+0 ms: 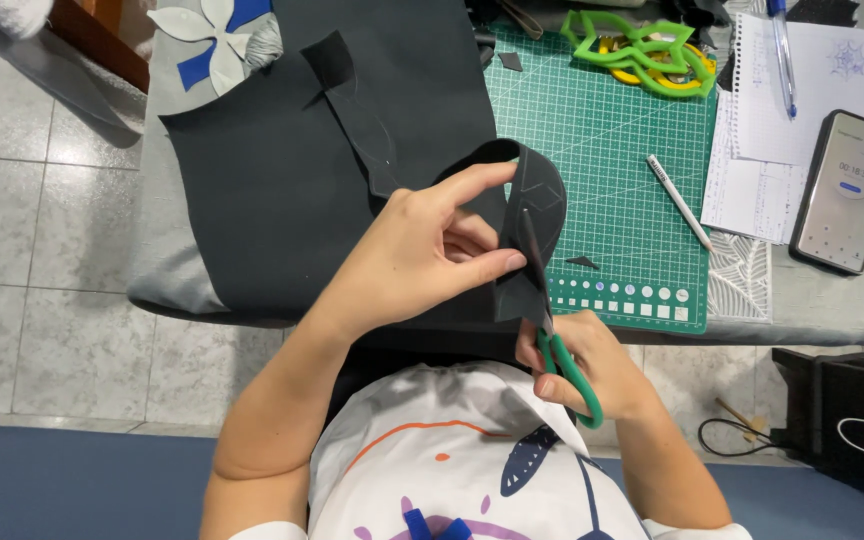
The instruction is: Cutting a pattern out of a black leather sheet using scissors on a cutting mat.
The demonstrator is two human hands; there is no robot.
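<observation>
**Scissors working through a curled flap of black sheet**

You are sitting at a grey table, and the biggest thing on it is a wide black foam sheet that is spreading from the table's left half toward you and hanging over the near edge. Beside it, the green cutting mat is lying under the sheet's right edge. Farther right, sheets of white paper are resting next to a dark phone, and a green plastic stencil is sitting at the top of the mat.

Your left hand is pinching a curled flap of the sheet, thumb and fingers closed on it and lifting it off the mat. Your right hand is gripping green-handled scissors, its fingers wrapped through the loops, with the blades running up into the flap.

The sheet is looking soft, light and floppy (it is bending over on itself where you are lifting it), so it is likely to sag away from the blades; holding it close beside the cut line, as you are doing, seems the best grip.

A white pencil is lying on the mat, a blue pen on the paper, and a tiny black offcut near the mat's lower edge.
</observation>
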